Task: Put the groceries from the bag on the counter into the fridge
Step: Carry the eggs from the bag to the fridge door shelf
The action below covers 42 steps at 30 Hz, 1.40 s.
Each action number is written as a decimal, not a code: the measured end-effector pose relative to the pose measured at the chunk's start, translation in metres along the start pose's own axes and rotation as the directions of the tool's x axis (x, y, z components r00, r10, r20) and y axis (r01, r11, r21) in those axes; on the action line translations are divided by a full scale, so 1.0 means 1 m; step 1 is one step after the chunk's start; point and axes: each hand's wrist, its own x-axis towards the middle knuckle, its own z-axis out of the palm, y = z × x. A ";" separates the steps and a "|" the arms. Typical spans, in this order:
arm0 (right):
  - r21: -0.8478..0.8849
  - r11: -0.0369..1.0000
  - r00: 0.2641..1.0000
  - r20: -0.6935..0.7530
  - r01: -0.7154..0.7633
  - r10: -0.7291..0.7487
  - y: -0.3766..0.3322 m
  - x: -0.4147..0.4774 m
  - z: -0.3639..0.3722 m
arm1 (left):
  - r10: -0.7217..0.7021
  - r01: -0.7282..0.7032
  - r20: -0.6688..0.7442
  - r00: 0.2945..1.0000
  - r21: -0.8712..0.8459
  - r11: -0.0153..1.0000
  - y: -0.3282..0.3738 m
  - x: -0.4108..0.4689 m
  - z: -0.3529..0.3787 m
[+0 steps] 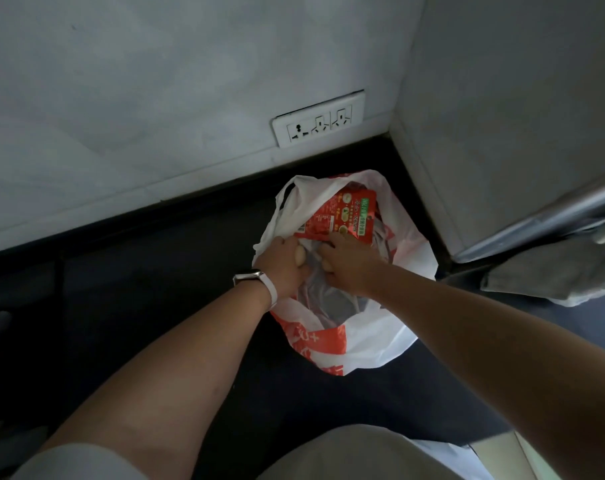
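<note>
A white and red plastic grocery bag point(374, 341) stands on the dark counter point(138, 306) near the wall corner. A red food packet point(339, 216) sticks up out of its mouth. Both hands are inside the bag's opening. My left hand point(280, 265), with a white watch on the wrist, holds a pale egg point(300, 259). My right hand point(349, 263) has its fingers curled round another pale egg point(327, 266), just below the red packet. Thin clear plastic lies under the hands; the rest of the bag's contents are hidden.
A white wall with a socket panel point(318, 121) rises behind the counter. To the right stands the grey fridge side point(502, 133) with its metal handle point(554, 216). A grey cloth point(554, 275) lies at the right of the counter.
</note>
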 end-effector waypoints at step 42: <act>0.877 0.479 0.822 -0.252 -0.027 0.510 -0.125 -0.218 -0.058 | 0.035 -0.301 -0.328 0.944 -0.814 0.496 0.033 -0.229 -0.032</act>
